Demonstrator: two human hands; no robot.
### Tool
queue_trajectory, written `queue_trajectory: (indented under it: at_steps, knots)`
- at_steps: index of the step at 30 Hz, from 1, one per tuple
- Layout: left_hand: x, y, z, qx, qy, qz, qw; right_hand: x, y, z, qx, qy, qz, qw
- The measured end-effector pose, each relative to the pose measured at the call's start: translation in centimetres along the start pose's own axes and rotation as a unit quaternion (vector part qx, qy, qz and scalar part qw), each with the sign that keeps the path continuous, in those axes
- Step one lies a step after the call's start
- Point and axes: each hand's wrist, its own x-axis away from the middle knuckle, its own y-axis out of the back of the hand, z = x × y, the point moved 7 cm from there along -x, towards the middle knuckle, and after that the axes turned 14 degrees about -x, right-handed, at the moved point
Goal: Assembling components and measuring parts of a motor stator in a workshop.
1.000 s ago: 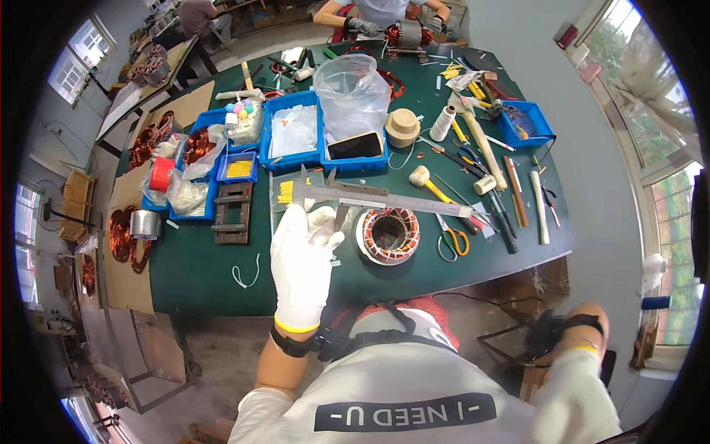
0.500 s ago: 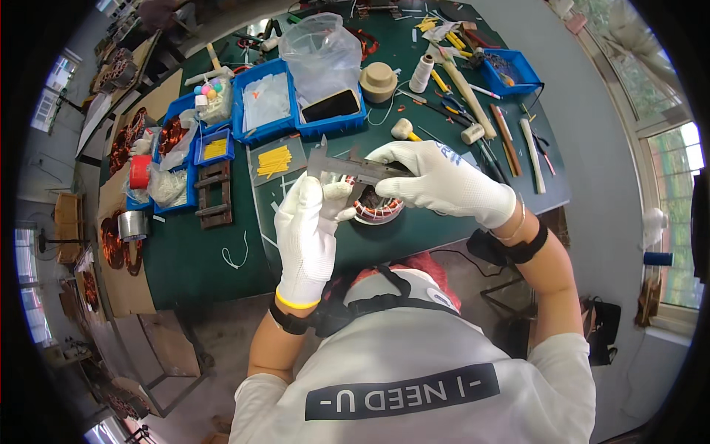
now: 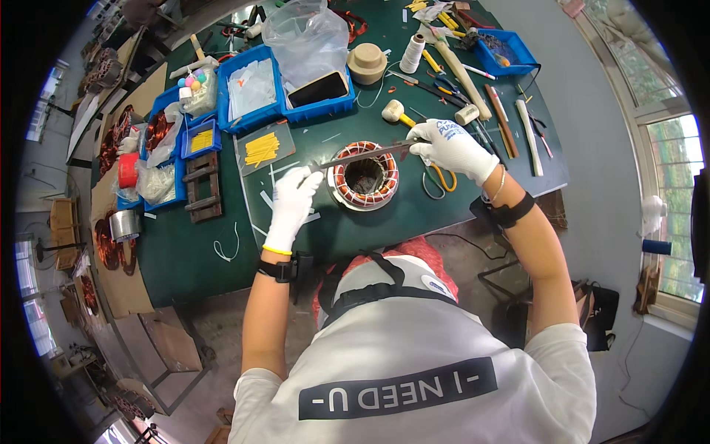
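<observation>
White-gloved left hand [image 3: 291, 203] and right hand [image 3: 452, 151] | gripping grey metal caliper [image 3: 362, 156] end-to-end, likely for steadiness | ring-shaped copper-wound stator [image 3: 364, 198] beneath

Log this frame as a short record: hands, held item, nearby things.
Held item: long grey metal caliper
Left hand: white-gloved, gripping its left end
Right hand: white-gloved, gripping its right end
Crossed in view: round stator with copper-coloured windings; contact unclear
Left of stator: thin yellow strips
Surface: dark green tabletop
</observation>
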Motion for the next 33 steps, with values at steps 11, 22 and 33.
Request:
queue_trajectory:
  at_steps: [11,22,33]
  knots:
    - [1.3,-5.3,3.2,-0.060,0.043,0.012,0.997,-2.0,-4.9,-6.6,0.082,0.091,-0.067,0.990]
    - [1.0,-4.7,2.5,-0.024,0.098,-0.006,0.995,-2.6,-4.8,-7.1,-0.021,0.014,0.002,1.000]
    - [0.9,-4.5,1.8,-0.044,0.123,0.020,0.991,-2.4,-5.0,-7.3,-0.009,0.024,-0.005,1.000]
